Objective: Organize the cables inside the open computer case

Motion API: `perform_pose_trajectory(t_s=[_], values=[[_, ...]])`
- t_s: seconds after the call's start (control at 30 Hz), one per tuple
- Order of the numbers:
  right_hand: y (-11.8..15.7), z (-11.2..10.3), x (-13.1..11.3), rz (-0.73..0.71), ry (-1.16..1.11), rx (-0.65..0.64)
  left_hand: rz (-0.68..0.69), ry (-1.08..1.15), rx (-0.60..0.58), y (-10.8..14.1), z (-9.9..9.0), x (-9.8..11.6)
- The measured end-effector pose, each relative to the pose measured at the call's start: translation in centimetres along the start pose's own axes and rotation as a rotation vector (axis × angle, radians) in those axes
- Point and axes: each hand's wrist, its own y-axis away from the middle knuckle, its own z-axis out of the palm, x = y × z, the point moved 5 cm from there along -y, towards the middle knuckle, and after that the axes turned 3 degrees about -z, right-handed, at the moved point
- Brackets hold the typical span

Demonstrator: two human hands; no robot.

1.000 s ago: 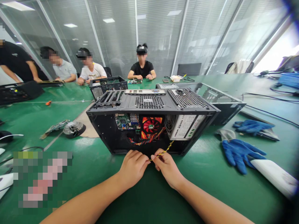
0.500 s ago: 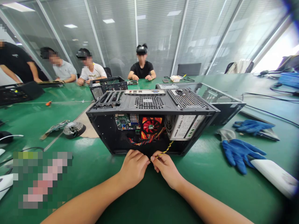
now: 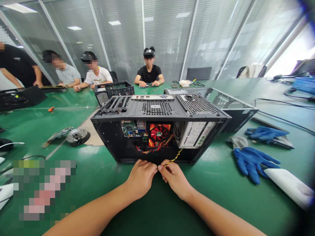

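Note:
A black computer case (image 3: 159,114) rests before me with its side open and its rear panel facing up. Inside show a motherboard (image 3: 130,128), a red-and-black cooling fan (image 3: 158,132) and a power supply (image 3: 197,134). A yellow-and-black twisted cable (image 3: 177,156) runs from below the power supply to my hands. My right hand (image 3: 173,175) pinches this cable between thumb and fingers. Close beside it, my left hand (image 3: 144,177) is closed at the cable's end; its fingertips almost meet the right thumb. The tip of the cable is hidden by the fingers.
Blue work gloves (image 3: 253,160) and a white object (image 3: 290,188) lie to the right. On the left are a round metal heatsink-like part (image 3: 78,136) and a cardboard piece (image 3: 95,139). Another case (image 3: 236,111) stands behind. Several people sit or stand across the green table (image 3: 103,209).
My hands stay nearly in place, still closed at the cable. Across the table, the person in black has drawn a circuit board in front with both hands.

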Motion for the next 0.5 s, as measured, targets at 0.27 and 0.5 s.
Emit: perform_pose_trajectory(t_s=[0.27,0.5], values=[[-0.1,-0.1,0.3,0.013,0.012,0.011,0.033,0.064,0.099,0.5,-0.2,-0.2],[0.0,0.0,0.1,-0.001,0.014,0.000,0.066,0.017,0.183,0.3,-1.2,0.3]])
